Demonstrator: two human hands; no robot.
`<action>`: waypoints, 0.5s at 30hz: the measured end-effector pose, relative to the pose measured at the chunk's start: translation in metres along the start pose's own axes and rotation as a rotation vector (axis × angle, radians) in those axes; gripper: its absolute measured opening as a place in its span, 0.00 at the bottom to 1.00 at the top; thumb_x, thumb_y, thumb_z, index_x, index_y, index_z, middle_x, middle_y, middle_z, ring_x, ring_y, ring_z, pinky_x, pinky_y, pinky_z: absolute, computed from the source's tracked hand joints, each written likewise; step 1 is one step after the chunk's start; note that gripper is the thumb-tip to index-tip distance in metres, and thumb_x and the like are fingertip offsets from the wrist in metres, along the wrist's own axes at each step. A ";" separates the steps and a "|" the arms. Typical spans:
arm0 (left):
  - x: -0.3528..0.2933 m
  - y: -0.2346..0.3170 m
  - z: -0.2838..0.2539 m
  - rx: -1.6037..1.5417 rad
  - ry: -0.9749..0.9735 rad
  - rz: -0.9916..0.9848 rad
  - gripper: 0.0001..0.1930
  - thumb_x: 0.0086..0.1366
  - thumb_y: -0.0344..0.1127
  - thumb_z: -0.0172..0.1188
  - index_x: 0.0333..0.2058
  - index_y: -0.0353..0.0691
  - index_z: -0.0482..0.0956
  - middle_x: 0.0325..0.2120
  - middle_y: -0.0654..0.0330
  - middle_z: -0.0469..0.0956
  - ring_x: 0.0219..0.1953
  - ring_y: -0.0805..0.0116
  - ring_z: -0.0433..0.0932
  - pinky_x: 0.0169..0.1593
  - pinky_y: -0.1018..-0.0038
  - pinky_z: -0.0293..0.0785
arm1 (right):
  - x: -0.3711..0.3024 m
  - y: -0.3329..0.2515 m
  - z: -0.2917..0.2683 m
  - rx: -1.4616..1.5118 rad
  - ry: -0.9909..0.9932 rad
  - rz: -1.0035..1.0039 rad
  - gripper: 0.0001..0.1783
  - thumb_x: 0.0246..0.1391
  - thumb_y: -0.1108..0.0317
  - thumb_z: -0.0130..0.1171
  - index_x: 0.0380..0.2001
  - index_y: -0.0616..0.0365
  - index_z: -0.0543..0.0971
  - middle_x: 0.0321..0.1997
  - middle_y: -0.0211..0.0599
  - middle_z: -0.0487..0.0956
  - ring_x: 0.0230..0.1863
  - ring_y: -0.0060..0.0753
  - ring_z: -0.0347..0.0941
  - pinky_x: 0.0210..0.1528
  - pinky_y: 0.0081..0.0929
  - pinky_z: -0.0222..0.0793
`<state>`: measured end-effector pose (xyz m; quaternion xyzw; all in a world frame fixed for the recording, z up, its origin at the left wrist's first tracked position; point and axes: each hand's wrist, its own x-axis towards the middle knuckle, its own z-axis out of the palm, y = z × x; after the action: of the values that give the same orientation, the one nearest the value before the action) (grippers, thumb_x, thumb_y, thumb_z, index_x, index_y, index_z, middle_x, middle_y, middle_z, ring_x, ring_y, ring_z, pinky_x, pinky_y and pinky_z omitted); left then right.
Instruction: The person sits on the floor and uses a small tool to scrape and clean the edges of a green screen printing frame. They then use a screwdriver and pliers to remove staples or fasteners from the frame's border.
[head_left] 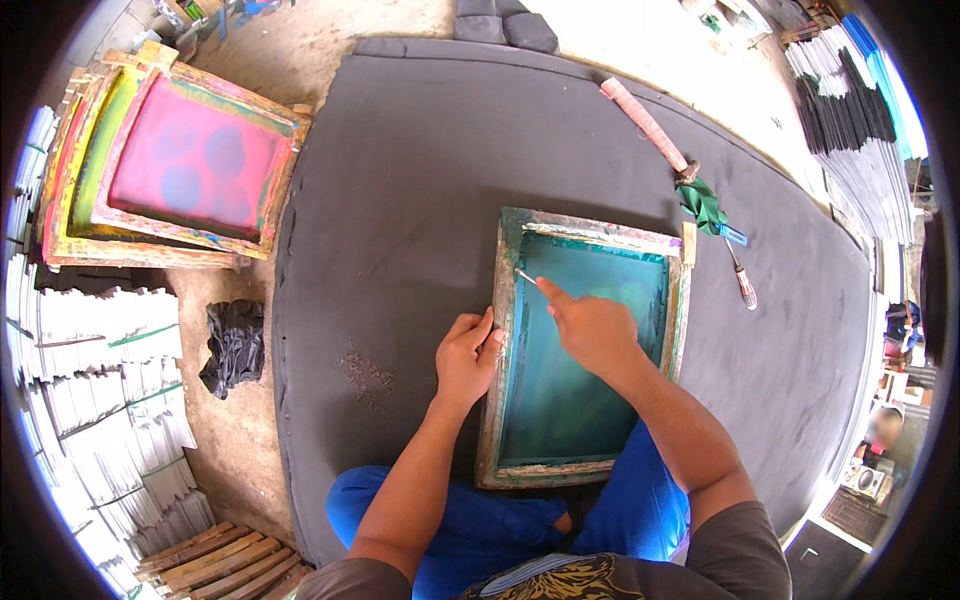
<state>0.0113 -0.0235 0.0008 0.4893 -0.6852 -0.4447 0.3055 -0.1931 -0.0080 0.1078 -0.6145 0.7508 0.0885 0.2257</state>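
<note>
A wooden screen-printing frame (488,400) with teal mesh leans over my lap, its rails stained with paint. My left hand (468,358) is closed on its left rail, thumb on the front side. In my right hand (592,325) I pinch a thin, light-coloured stick-like tool (527,277), its exact kind too small to make out. Its tip touches the mesh edge by the inner upper-left corner. My right forearm crosses in front of the lower right of the mesh.
I sit on a dark grey covered surface (400,180). A pink-wrapped rod (645,122), green cloth (703,205) and screwdriver (745,285) lie to the right; small metal bits (367,380) lie left. Stacked paint-stained screens (195,160), crumpled black plastic (234,345) and white bundles (110,350) stand beyond.
</note>
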 end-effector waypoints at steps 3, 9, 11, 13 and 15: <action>0.000 0.002 0.005 0.007 0.007 -0.004 0.16 0.67 0.33 0.66 0.52 0.36 0.84 0.33 0.57 0.79 0.29 0.66 0.78 0.34 0.72 0.74 | 0.000 -0.010 0.003 -0.196 0.019 -0.010 0.27 0.68 0.59 0.52 0.69 0.33 0.70 0.27 0.46 0.83 0.28 0.52 0.82 0.29 0.49 0.77; -0.001 0.003 0.007 0.014 0.040 0.027 0.15 0.67 0.30 0.65 0.52 0.36 0.84 0.32 0.57 0.78 0.30 0.65 0.78 0.35 0.72 0.74 | 0.021 0.029 0.007 0.228 -0.010 -0.204 0.29 0.69 0.60 0.51 0.72 0.39 0.66 0.27 0.46 0.82 0.27 0.50 0.81 0.31 0.47 0.77; -0.001 0.004 0.006 0.020 0.029 -0.001 0.15 0.67 0.30 0.65 0.51 0.36 0.84 0.32 0.57 0.78 0.30 0.65 0.78 0.35 0.71 0.74 | 0.015 0.014 -0.010 0.075 -0.076 -0.116 0.27 0.70 0.59 0.51 0.71 0.39 0.68 0.27 0.47 0.82 0.29 0.53 0.81 0.33 0.48 0.76; -0.001 0.003 0.006 0.019 0.022 -0.019 0.15 0.67 0.31 0.65 0.52 0.36 0.84 0.32 0.57 0.78 0.30 0.65 0.78 0.34 0.71 0.74 | 0.015 0.016 -0.007 0.201 -0.131 -0.094 0.26 0.70 0.58 0.51 0.70 0.40 0.69 0.29 0.50 0.83 0.31 0.54 0.82 0.35 0.48 0.77; 0.000 0.004 0.005 -0.001 0.022 -0.003 0.15 0.67 0.31 0.65 0.52 0.36 0.84 0.32 0.56 0.78 0.30 0.65 0.78 0.34 0.71 0.74 | 0.026 0.040 0.011 0.598 -0.166 -0.141 0.25 0.71 0.57 0.51 0.69 0.41 0.70 0.32 0.53 0.84 0.34 0.54 0.83 0.38 0.48 0.78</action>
<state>0.0056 -0.0212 0.0018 0.4951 -0.6809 -0.4401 0.3123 -0.2326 -0.0171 0.0812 -0.5622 0.6780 -0.1020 0.4625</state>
